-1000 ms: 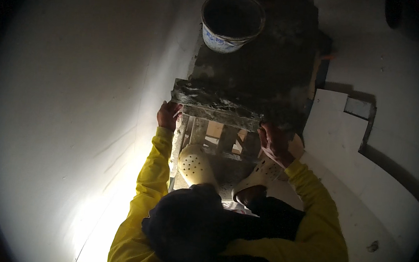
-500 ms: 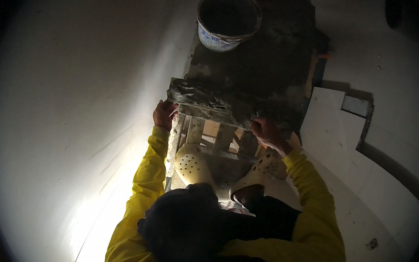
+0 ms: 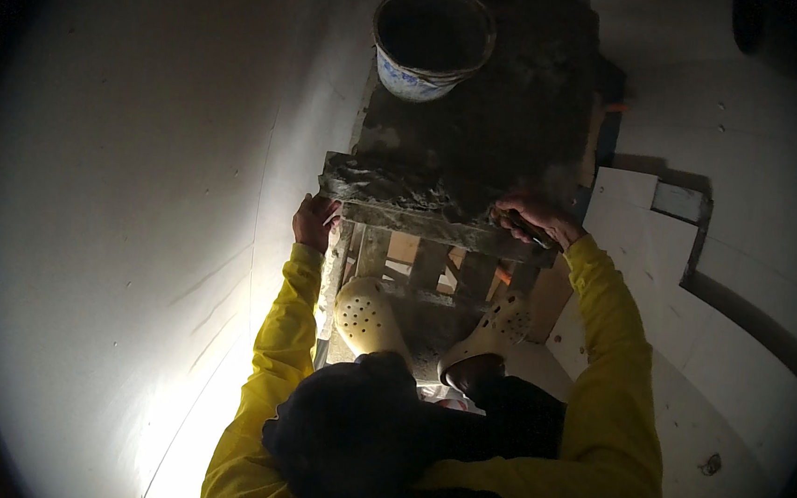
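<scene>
My left hand (image 3: 314, 222) curls its fingers round the left end of a mortar-smeared wooden board (image 3: 387, 214), beside the pale wall. My right hand (image 3: 532, 217) grips a dark hand tool (image 3: 535, 237) at the board's right end; the tool's shape is mostly hidden by my fingers. A rough ridge of wet grey mortar (image 3: 390, 181) lies along the board. Under it is a slatted wooden frame (image 3: 427, 265) with openings between the slats. My cream perforated clogs (image 3: 365, 317) stand on a grey surface just below the slats.
A dirty bucket (image 3: 432, 50) stands on the dark mortar-covered surface (image 3: 464, 132) beyond the board. A white wall (image 3: 130, 209) runs along the left, brightly lit low down. On the right are white cut panels (image 3: 637, 249) with a notched edge and a small orange item (image 3: 614, 108).
My right hand has moved up and rightward along the board and turned more sideways, showing the dark tool in it. My left hand stays at the board's left end.
</scene>
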Demonstrator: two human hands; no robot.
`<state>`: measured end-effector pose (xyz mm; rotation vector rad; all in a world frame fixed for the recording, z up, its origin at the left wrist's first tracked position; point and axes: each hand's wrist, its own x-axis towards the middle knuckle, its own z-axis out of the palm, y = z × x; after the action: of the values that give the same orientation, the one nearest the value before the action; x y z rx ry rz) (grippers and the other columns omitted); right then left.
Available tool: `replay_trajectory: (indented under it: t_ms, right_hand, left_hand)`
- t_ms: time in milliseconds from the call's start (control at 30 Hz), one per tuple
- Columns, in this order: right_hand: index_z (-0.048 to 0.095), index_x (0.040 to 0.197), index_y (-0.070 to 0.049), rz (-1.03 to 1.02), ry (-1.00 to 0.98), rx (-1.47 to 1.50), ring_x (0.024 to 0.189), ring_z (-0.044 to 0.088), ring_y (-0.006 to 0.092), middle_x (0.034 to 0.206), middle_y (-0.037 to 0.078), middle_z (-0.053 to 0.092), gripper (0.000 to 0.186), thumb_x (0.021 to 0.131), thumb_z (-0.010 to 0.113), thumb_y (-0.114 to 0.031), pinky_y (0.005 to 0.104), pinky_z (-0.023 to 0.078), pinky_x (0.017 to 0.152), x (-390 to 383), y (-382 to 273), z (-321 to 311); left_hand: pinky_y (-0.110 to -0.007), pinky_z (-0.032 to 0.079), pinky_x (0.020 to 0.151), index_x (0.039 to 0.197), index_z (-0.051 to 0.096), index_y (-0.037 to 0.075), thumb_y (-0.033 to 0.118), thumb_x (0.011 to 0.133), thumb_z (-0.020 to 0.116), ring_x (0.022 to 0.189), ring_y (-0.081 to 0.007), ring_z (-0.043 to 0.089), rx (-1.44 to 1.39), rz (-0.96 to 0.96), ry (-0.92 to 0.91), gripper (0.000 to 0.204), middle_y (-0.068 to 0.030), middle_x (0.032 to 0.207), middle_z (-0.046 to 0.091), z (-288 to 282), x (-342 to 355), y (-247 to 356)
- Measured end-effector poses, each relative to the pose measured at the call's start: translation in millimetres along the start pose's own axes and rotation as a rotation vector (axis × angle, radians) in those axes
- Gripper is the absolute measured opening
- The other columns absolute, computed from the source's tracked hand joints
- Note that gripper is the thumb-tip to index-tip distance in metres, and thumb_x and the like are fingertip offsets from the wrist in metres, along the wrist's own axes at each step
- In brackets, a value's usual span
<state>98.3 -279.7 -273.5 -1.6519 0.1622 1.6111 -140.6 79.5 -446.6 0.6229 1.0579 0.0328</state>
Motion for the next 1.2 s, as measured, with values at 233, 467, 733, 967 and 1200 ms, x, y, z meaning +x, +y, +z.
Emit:
replay_trajectory:
  t_ms: [233,467,733,967,1200]
  right_hand:
    - [0.052,0.066,-0.003,-0.11,0.135,-0.594,0.039,0.05,0.0125,0.051,0.004,0.051,0.035,0.097,0.049,-0.019,0.0306,0.04,0.039,-32.6,15.7,-8.5]
    - [0.05,0.064,-0.004,-0.157,0.161,-0.455,0.044,0.052,0.0109,0.053,0.004,0.05,0.036,0.096,0.051,-0.02,0.0311,0.04,0.043,-34.7,18.2,36.3]
    - [0.051,0.073,0.002,-0.451,0.292,-0.814,0.049,0.038,0.0179,0.054,0.012,0.04,0.029,0.094,0.056,-0.019,0.0391,0.034,0.05,-39.0,56.6,17.7]
    - [0.052,0.074,0.0,-0.487,0.432,-0.912,0.049,0.041,0.0236,0.056,0.015,0.044,0.025,0.091,0.058,-0.017,0.0405,0.036,0.052,-25.5,74.1,6.3]
    - [0.054,0.07,0.0,-0.55,0.394,-0.997,0.053,0.053,0.0337,0.059,0.018,0.052,0.026,0.09,0.058,-0.017,0.0427,0.042,0.053,-43.9,55.7,20.4]
  left_hand:
    - [-0.041,0.046,0.079,0.118,0.059,0.007,0.041,0.101,0.04,0.101,-0.0239,0.062,0.002,-0.009,0.021,0.043,-0.0053,0.106,0.067,-7.1,5.9,-2.4]
    - [-0.042,0.044,0.085,0.125,0.057,0.009,0.043,0.1,0.039,0.108,-0.025,0.06,-0.003,-0.022,-0.035,0.046,-0.0057,0.117,0.065,-14.3,7.5,-3.5]
    - [-0.041,0.043,0.085,0.123,0.058,0.009,0.043,0.1,0.039,0.11,-0.0241,0.059,0.04,-0.007,-0.031,0.045,-0.0041,0.117,0.065,-7.6,4.7,-1.6]
    - [-0.038,0.045,0.079,0.118,0.06,0.008,0.043,0.1,0.04,0.1,-0.023,0.063,0.007,-0.012,0.0,0.044,-0.0052,0.107,0.067,-0.2,3.4,-2.5]
    - [-0.037,0.046,0.076,0.119,0.06,0.007,0.042,0.101,0.039,0.099,-0.0217,0.063,0.021,0.028,-0.026,0.045,-0.0058,0.107,0.067,-9.0,1.1,0.6]
